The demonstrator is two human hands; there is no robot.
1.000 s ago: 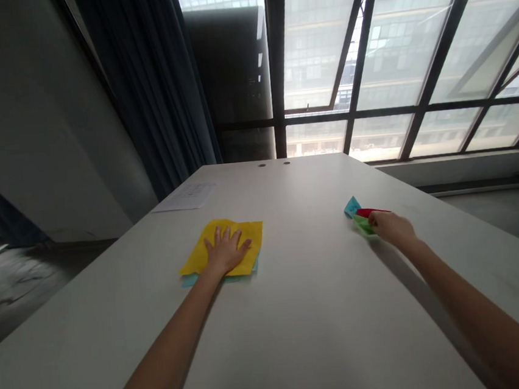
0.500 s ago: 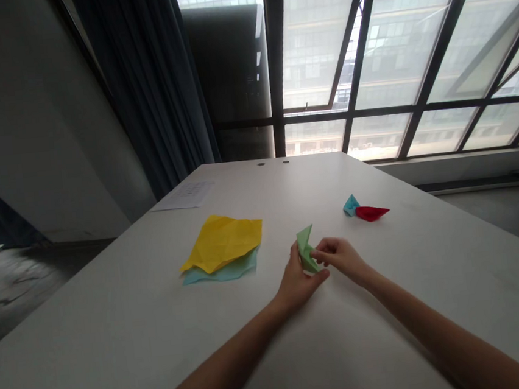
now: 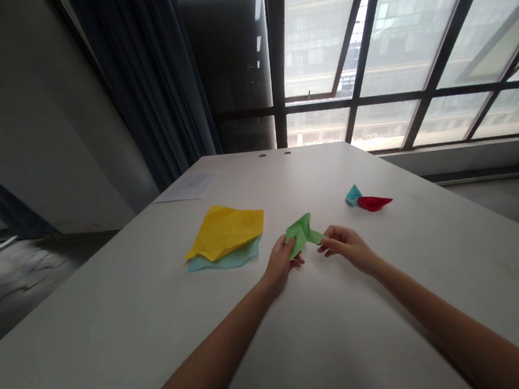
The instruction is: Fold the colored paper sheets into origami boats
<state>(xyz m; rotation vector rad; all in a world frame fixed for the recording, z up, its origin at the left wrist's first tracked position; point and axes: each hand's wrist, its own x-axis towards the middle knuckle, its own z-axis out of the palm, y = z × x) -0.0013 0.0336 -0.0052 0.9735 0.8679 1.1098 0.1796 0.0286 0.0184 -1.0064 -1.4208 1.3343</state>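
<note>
A folded green paper [image 3: 298,232] is held between my two hands, just above the white table [image 3: 238,355]. My left hand [image 3: 281,262] grips its left side, thumb on the near face and fingers behind. The fingers of my right hand [image 3: 348,246] pinch the narrow point that sticks out at its right. An upright peak stands at the paper's top middle. To the left lies a yellow paper sheet [image 3: 226,229] over a light blue sheet [image 3: 238,256].
At the right lie a folded red paper boat [image 3: 374,203] and, touching it, a small folded blue paper piece [image 3: 354,195]. A printed white sheet [image 3: 186,187] is on the table's far left. Beyond stand a dark curtain [image 3: 151,76] and windows.
The green paper has turned and opened wider, its broad side now facing me. My right hand has pulled its point out to the right. The view has tilted slightly downward.
</note>
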